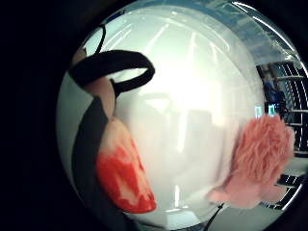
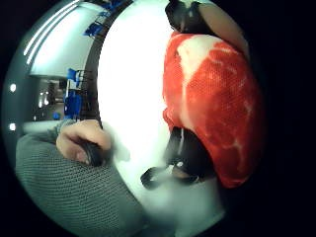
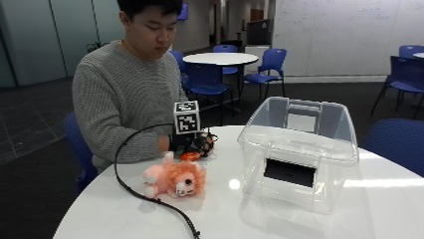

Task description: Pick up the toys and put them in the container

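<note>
In the outside view my gloved right hand rests low on the white table, just in front of the person's chest. Its fingers curl round a red and white marbled toy shaped like a slab of meat. The same toy fills the thumb side palm view and shows beside a strapped finger in the other. A pink plush lion lies on the table just ahead of the hand, apart from it, and also appears as pink plush. The clear plastic container stands open-topped to the right of both.
A black cable runs from the hand across the table to its front edge. The person's bare left hand and grey sleeve lie at the table's near edge. Blue chairs and another table stand behind.
</note>
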Motion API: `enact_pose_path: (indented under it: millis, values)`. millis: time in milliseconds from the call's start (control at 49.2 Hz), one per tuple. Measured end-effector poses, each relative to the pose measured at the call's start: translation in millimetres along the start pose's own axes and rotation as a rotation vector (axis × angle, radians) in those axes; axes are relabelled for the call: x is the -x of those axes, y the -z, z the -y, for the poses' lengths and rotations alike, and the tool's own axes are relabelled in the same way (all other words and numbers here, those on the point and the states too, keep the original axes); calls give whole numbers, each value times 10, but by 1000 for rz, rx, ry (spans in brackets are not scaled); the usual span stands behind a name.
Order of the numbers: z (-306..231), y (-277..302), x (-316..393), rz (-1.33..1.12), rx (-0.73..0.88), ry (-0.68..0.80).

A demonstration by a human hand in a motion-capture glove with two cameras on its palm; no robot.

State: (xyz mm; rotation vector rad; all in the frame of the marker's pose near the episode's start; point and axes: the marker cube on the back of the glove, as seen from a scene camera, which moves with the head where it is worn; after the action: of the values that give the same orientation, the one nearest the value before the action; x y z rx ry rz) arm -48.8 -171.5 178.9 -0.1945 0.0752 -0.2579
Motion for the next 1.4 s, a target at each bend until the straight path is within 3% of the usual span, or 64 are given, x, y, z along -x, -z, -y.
enact_pose_path:
  millis: [163,427,549,650,772,874,996,1077,1159,1403]
  values:
    - [65,184,-43,117,-271,-8]
    - [239,1443,-261,121,-485,29]
    - [686,1957,-284,97,-517,72]
    - [1372,2425,-442,135,-543,2]
    - [2213,2413,-620,30,-436,-93]
    - [2487,2289,-698,-12,-372,-70]
    - [2651,2108,-814,-53,-294,-139]
    - [2722,1912,-993,-82,-115,-270]
    - [2709,1735,-1156,-109,35,-307]
    - [2541,1705,-1249,-56,42,-281]
